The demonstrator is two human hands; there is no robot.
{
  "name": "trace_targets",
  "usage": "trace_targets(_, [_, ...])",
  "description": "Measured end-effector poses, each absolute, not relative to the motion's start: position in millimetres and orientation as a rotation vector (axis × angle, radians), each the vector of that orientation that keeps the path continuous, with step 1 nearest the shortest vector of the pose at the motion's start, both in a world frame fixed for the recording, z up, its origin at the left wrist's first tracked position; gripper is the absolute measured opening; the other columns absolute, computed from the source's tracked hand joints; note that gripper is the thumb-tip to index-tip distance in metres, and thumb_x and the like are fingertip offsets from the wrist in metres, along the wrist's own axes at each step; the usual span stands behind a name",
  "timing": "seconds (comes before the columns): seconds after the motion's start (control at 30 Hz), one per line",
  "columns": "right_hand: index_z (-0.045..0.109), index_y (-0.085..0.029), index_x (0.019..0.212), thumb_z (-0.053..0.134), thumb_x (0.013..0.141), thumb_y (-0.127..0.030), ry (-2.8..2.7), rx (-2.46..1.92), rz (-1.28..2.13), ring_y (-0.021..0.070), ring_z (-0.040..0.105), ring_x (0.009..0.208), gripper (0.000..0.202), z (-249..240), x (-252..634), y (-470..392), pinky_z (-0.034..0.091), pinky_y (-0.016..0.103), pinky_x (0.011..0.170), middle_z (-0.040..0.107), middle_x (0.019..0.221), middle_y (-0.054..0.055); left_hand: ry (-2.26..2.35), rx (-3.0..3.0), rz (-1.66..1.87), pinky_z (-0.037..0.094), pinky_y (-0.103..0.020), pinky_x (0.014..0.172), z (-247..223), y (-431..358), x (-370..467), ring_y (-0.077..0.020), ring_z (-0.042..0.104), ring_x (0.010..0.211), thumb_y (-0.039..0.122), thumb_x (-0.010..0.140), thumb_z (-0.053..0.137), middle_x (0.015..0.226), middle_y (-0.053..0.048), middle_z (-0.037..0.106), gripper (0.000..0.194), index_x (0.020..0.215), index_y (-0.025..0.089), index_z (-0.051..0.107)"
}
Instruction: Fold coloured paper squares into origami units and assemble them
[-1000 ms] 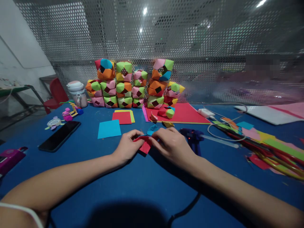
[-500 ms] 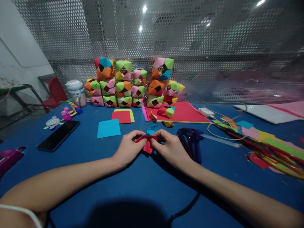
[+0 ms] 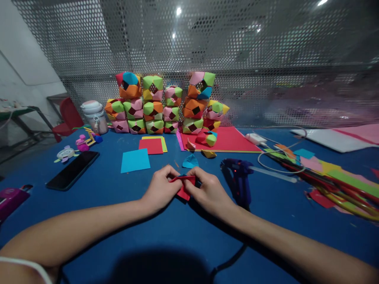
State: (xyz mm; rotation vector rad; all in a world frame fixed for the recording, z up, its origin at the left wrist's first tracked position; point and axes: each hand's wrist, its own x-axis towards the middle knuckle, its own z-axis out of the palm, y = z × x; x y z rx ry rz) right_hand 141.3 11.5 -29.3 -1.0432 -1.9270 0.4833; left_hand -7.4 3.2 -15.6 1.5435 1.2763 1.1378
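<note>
Blue paper square [image 3: 135, 160]: flat on the table [image 3: 278, 201].
Left hand [image 3: 161, 187]: pinches the red folded paper [image 3: 185, 192] at one side.
Red folded paper: between both hands, just drawn nearer the worker; shaping, I judge, continues.
Blue folded piece [image 3: 190, 161]: now in plainer view beyond.
Right hand [image 3: 211, 189]: pinches the opposite side.
Glue gun [image 3: 241, 177]: nearby, untouched.

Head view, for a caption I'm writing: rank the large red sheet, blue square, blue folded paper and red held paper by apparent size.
1. Large red sheet
2. Blue square
3. Red held paper, judged by what the left hand and right hand leave showing
4. Blue folded paper
</note>
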Motion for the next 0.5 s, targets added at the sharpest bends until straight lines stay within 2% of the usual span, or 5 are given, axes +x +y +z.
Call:
trace_targets(0.17, [0.050,-0.020,0.071,0.049,0.077,-0.018,-1.944,-1.060,0.495,0.0119,0.050,0.053,0.006,-33.9,144.7,12.9,0.038,0.023,0.050,0.057,0.060,-0.002,1.181,1.481,1.014,0.038,-0.020,0.058,-17.4,7.7,-6.6,-0.0092,0.049,0.063,0.017,0.066,0.060,0.068,0.004,0.054,0.009,0.074,0.015,0.056])
trace_targets(0.4, [0.051,-0.019,0.072,0.049,0.081,-0.020,-1.906,-1.070,0.619,0.0112,0.048,0.054,0.009,-32.6,143.7,7.7,0.038,0.023,0.051,0.055,0.061,-0.002,1.215,1.438,0.978,0.034,-0.019,0.054,-17.0,10.9,-7.2,-0.0076,0.044,0.057,0.012,0.064,0.056,0.062,0.005,0.051,0.005,0.067,0.015,0.054])
trace_targets(0.5, [0.054,-0.019,0.079,0.049,0.083,-0.024,-1.879,-1.074,0.743,0.0116,0.050,0.056,0.008,-27.6,143.7,6.3,0.039,0.024,0.053,0.057,0.065,-0.001,1.237,1.370,1.030,0.035,-0.019,0.053,-16.1,13.4,-7.1,-0.0078,0.046,0.056,0.011,0.063,0.055,0.061,0.005,0.052,0.006,0.067,0.015,0.054])
